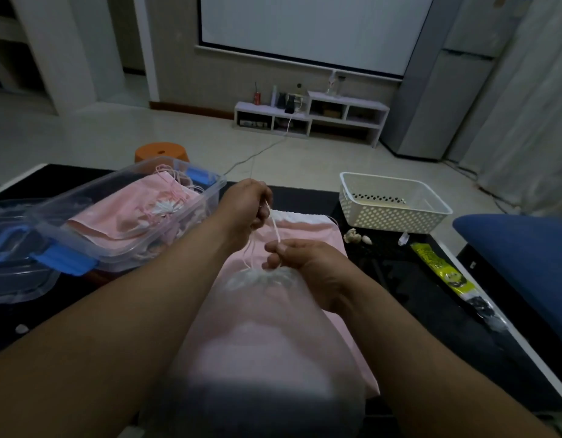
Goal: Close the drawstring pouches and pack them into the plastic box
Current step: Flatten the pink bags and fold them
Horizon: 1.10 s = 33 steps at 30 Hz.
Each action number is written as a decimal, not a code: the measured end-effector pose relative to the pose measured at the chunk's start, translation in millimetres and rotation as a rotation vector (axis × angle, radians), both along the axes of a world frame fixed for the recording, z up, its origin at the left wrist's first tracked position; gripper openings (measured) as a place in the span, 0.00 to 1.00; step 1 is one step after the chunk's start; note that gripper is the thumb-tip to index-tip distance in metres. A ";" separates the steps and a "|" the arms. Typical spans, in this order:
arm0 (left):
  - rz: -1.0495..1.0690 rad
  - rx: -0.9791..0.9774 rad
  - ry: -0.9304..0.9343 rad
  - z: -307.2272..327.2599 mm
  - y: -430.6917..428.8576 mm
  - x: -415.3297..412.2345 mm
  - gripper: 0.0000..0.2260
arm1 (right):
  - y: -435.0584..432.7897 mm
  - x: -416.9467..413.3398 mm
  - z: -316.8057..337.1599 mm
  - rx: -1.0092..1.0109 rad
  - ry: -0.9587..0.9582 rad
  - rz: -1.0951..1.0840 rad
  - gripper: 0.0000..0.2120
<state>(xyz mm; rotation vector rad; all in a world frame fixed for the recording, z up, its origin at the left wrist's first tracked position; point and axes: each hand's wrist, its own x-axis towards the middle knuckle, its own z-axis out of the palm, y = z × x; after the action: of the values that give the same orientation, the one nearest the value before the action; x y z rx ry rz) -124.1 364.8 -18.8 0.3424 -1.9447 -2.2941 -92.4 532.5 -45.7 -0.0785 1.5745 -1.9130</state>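
Two hands: left hand (246, 205) and right hand (300, 259), fingers clamped on the white drawstring (275, 228).
Pouch (263, 314): gathered mouth just beneath the right fingers.
Plastic box (210, 195): left of the left fingers, pink pouches (137, 213) inside.

The sheer pouch (267, 358) blurs toward the bottom edge, covering most of the pink pouch (308, 238). The left hand (245, 203) hides most of its fingers (261, 216) (curled round the drawstring (275, 227)). The box lid (17, 273) runs off left.
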 end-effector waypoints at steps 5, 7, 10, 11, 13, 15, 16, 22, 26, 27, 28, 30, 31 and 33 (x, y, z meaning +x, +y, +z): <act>0.098 -0.395 0.058 14.8 -8.2 -3.0 0.12 | 2.0 -4.4 -9.5 0.222 0.045 -0.061 0.07; 0.029 -0.444 0.082 26.9 -7.5 -1.6 0.12 | 2.1 -3.3 -4.1 0.244 0.065 -0.010 0.07; -0.055 -0.489 0.098 35.2 1.3 -3.6 0.12 | 3.8 -3.6 2.4 0.269 0.159 0.112 0.10; -0.074 -0.487 0.092 35.8 4.7 -4.4 0.12 | 3.7 -2.7 3.9 0.263 0.186 0.158 0.12; -0.131 -0.478 0.071 36.1 12.1 -5.2 0.12 | 3.0 -1.7 3.8 0.269 0.227 0.195 0.13; -0.188 -0.458 0.052 35.8 18.0 -6.3 0.12 | 2.6 -1.2 3.7 0.289 0.242 0.174 0.13; -0.207 -0.447 0.054 35.2 20.6 -7.1 0.11 | 2.5 -1.2 3.5 0.298 0.241 0.160 0.12; -0.214 -0.384 0.042 29.3 28.6 -10.7 0.10 | -0.1 2.1 6.6 0.250 0.260 0.184 0.11; -0.168 -0.347 -0.006 25.7 19.1 -3.2 0.11 | 1.6 0.7 6.0 0.266 0.266 0.133 0.10; -0.131 -0.446 -0.029 22.3 14.5 2.9 0.11 | 3.8 -1.0 4.5 0.265 0.245 0.120 0.10; -0.079 -0.541 -0.055 17.2 9.5 12.1 0.13 | 6.3 -2.5 3.2 0.258 0.221 0.114 0.10; -0.051 -0.602 -0.096 5.6 -0.9 36.1 0.14 | 11.3 -5.9 3.3 0.240 0.193 0.121 0.09; -0.110 -0.627 -0.099 -1.1 -5.4 48.9 0.14 | 12.8 -7.6 3.7 0.239 0.193 0.128 0.09; -0.277 -0.668 -0.106 -11.8 -10.1 71.4 0.13 | 13.7 -9.1 5.5 0.243 0.212 0.146 0.09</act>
<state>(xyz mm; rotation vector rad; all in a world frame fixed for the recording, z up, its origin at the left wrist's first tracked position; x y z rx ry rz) -52.6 354.7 -30.5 0.1268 -2.7965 -1.6153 -101.5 546.2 -40.3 -0.2918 1.8759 -1.6316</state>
